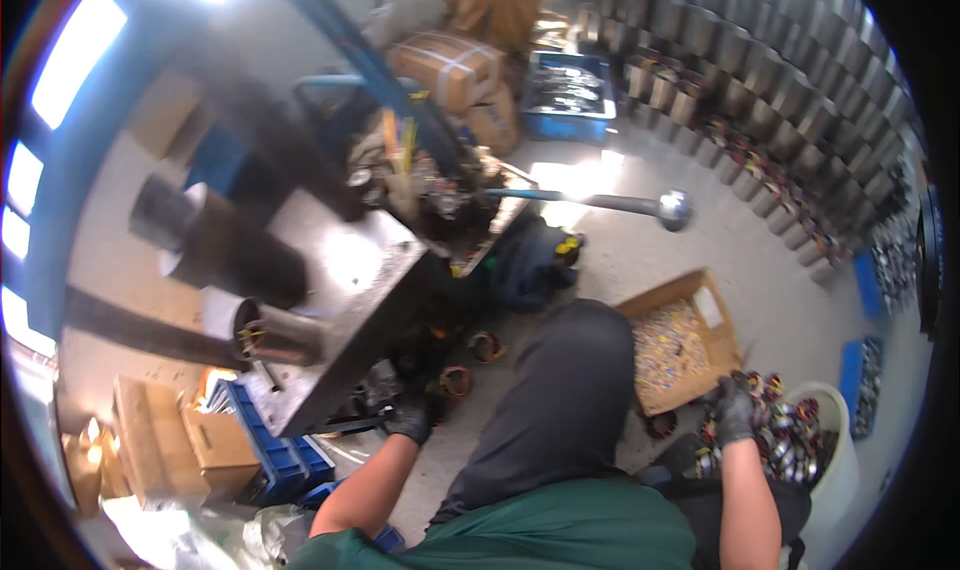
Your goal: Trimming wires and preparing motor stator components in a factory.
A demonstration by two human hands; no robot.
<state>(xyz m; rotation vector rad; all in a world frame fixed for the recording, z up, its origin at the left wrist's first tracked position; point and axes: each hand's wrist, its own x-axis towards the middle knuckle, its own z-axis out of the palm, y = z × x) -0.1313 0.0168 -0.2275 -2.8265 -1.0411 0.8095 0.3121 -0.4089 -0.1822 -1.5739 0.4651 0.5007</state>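
Grey floor (640, 240), steel tube (295, 336) on metal bench (365, 285), left hand (408, 418) near its edge, right hand (735, 412) beside white tub (842, 402); grips I cannot tell

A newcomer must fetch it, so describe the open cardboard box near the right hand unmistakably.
From the stacked metal cylinders at upper right, drop to the floor below. Between the person's knee and the white bucket, by the gloved right hand, sits the open cardboard box. Unlike the bucket of larger metal parts, it holds tiny multicoloured pieces.
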